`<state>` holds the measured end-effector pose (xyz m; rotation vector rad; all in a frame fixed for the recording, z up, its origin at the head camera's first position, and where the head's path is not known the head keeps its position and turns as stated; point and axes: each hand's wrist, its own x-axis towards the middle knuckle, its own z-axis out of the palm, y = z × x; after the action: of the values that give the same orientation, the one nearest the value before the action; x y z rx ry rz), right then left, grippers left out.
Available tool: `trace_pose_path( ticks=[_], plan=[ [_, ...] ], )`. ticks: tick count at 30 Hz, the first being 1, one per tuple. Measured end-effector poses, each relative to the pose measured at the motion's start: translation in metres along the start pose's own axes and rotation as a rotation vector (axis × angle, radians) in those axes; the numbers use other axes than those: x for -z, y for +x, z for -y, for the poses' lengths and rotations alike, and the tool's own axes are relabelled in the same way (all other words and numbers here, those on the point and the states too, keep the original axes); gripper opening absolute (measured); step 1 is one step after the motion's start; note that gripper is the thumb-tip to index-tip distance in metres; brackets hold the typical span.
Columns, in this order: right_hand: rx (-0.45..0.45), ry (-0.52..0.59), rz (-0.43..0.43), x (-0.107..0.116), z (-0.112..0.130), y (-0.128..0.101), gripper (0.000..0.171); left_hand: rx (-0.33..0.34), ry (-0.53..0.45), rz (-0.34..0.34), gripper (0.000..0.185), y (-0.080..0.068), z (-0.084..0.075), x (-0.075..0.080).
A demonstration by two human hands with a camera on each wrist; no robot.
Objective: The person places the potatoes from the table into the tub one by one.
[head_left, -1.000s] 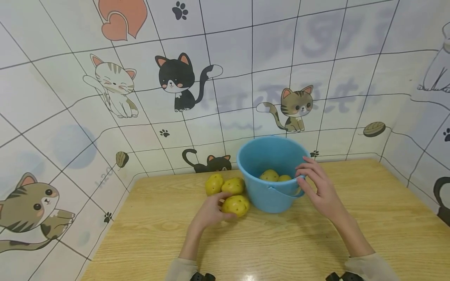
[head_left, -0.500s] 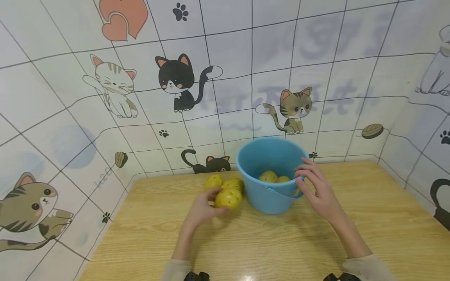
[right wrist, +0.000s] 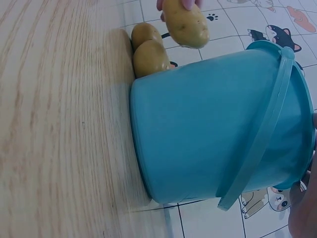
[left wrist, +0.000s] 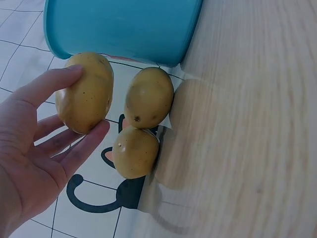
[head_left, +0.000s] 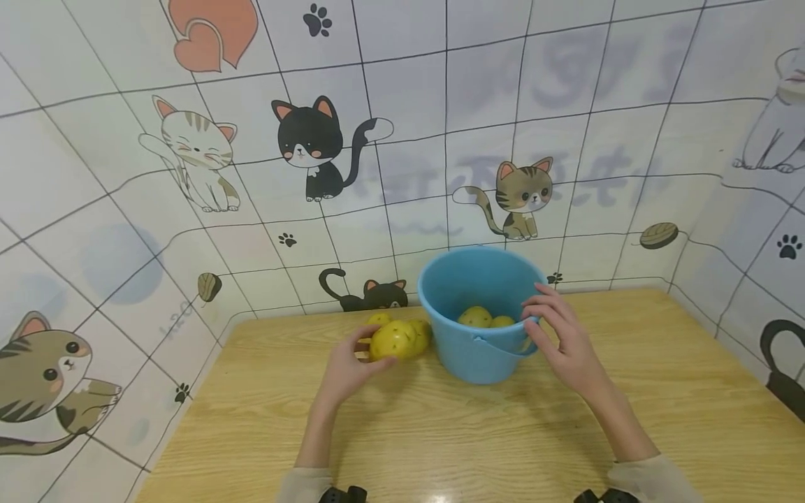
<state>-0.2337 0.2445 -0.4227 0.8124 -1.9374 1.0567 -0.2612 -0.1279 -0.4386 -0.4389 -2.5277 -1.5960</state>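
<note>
My left hand (head_left: 349, 367) (left wrist: 44, 144) holds a yellow potato (head_left: 391, 340) (left wrist: 85, 91) (right wrist: 186, 23) lifted just off the wooden table (head_left: 440, 433), left of a blue plastic bucket (head_left: 479, 311) (right wrist: 218, 134). Two more potatoes (left wrist: 147, 97) (left wrist: 135, 151) lie on the table behind it, beside the bucket's wall. My right hand (head_left: 556, 335) rests on the bucket's right rim, fingers curled over the edge by the handle. Inside the bucket lie two potatoes (head_left: 475, 317) (head_left: 502, 321).
The table stands in a corner of walls (head_left: 440, 140) covered in cat-print tiles, close behind and to the left. Bare tabletop lies in front of the bucket and to its right.
My left hand has picked the nearest potato up off the table and raised it slightly leftward. The right hand has stayed on the bucket's rim.
</note>
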Motion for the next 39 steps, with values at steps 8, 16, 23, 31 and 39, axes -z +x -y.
trace_pose_path(
  ticks=[8, 16, 23, 31, 39],
  plan=[
    [-0.009, 0.007, -0.002, -0.001, 0.002, 0.001, 0.009, -0.019, -0.077, -0.071, 0.064, 0.004, -0.011, 0.003],
    [-0.024, 0.009, 0.001, 0.000, 0.003, -0.001, 0.013, -0.038, -0.132, -0.122, 0.064, 0.005, -0.026, 0.002],
    [-0.026, 0.005, 0.005, 0.001, 0.003, 0.001, 0.011, -0.084, -0.153, -0.170, 0.063, 0.008, -0.040, 0.002],
    [-0.089, -0.004, 0.045, 0.003, 0.007, 0.001, 0.018, -0.116, -0.162, -0.188, 0.063, 0.010, -0.055, -0.001],
    [-0.093, -0.007, 0.049, 0.003, 0.007, 0.001, 0.021, -0.148, -0.210, -0.236, 0.061, 0.014, -0.076, -0.007]
  ],
)
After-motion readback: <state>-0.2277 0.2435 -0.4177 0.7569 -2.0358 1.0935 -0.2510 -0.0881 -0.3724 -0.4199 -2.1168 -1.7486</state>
